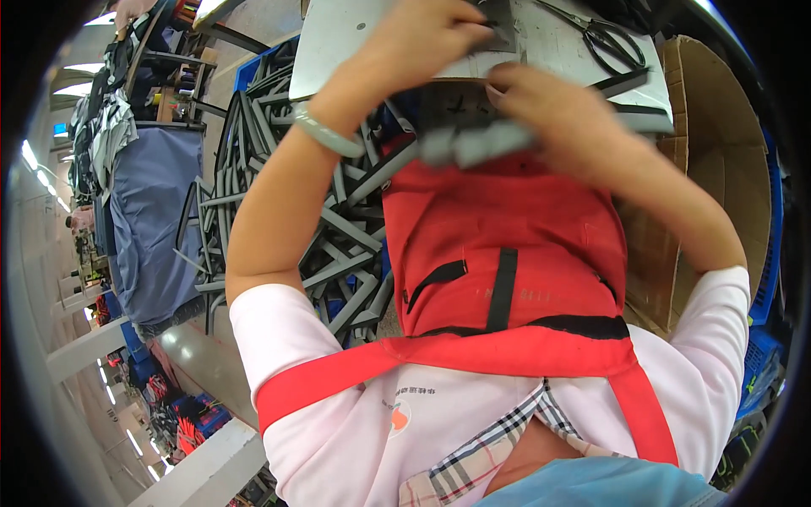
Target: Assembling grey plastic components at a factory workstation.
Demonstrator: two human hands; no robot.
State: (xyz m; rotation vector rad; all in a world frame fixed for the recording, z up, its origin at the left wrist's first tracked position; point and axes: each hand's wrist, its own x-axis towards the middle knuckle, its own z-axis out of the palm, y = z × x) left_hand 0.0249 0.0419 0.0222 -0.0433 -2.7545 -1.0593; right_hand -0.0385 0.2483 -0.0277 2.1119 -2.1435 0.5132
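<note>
My left hand (pixel 422 42), with a pale bangle (pixel 328 129) on its wrist, reaches over the white tabletop (pixel 338 51). Its fingers are curled together beside a flat dark grey piece (pixel 503 27); what they pinch, if anything, is hidden. Closer to me, at the table's front edge, is my right hand (pixel 562 114), smeared by motion. Blurred grey pieces (pixel 477 145) show just below it, above my red apron (pixel 507 211). Whether its fingers grip them is unclear. Dark strip ends (pixel 625 82) stick out past the right hand.
Black-handled scissors (pixel 610 44) lie on the tabletop at the far right. A heap of grey and black strips (pixel 338 245) fills the area left of my apron. An open cardboard box (pixel 722 160) stands to the right, near blue crates (pixel 760 359). Blue-grey cloth (pixel 156 220) hangs farther left.
</note>
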